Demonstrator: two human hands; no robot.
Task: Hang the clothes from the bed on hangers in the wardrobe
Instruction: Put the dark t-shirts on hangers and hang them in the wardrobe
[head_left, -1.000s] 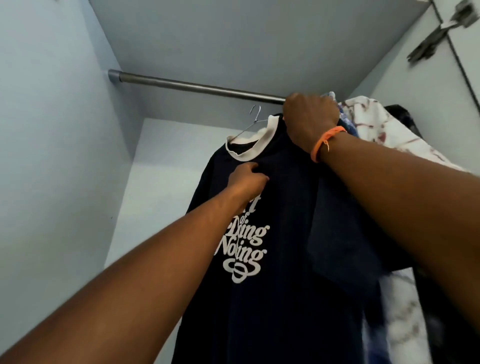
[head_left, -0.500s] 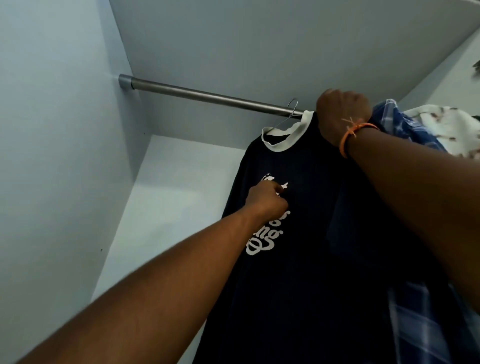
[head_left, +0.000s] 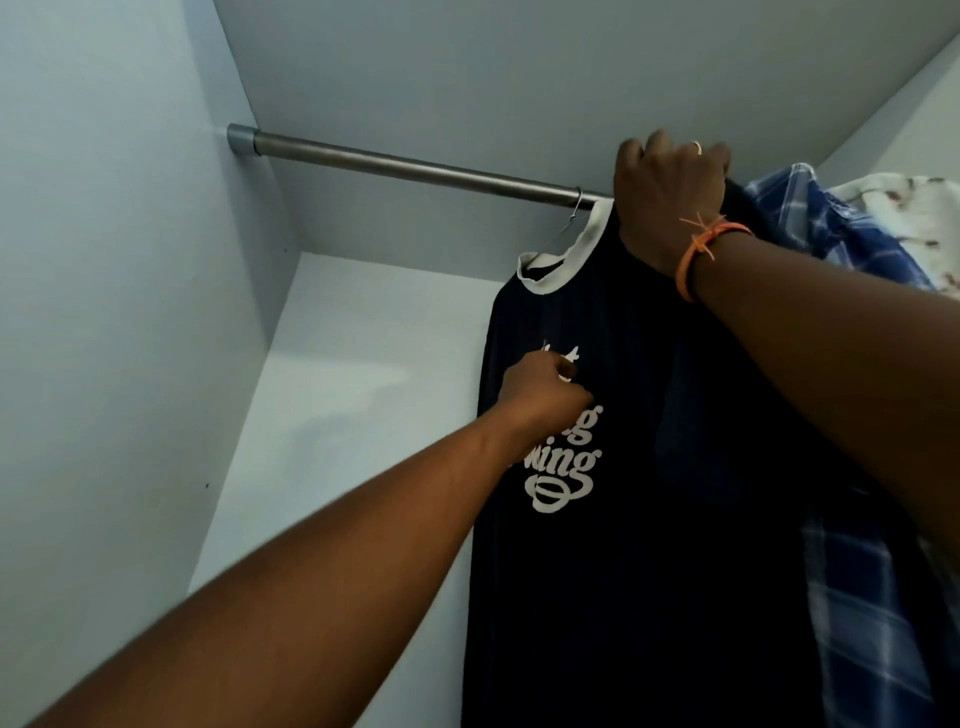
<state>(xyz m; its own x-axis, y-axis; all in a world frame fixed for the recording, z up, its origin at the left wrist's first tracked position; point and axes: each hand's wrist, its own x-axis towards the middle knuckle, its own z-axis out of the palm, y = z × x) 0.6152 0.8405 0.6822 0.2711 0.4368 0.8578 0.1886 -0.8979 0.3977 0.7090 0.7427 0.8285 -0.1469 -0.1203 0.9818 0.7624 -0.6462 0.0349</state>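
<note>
A dark navy T-shirt (head_left: 623, 519) with a white collar and white lettering hangs on a wire hanger (head_left: 571, 215), whose hook sits over the metal wardrobe rail (head_left: 405, 166). My right hand (head_left: 670, 202), with an orange wristband, grips the shirt's shoulder and the hanger right at the rail. My left hand (head_left: 545, 389) pinches the fabric at the chest, over the lettering. The far side of the hanger is hidden under the shirt and my right hand.
A blue plaid shirt (head_left: 831, 249) and a white patterned garment (head_left: 904, 208) hang to the right on the same rail. The wardrobe's pale left wall (head_left: 130, 312) and back wall enclose the space; the rail's left half is bare.
The hanger hook has gone from below the rail onto it. My right hand rose to the rail and my left hand slid down the chest of the shirt.
</note>
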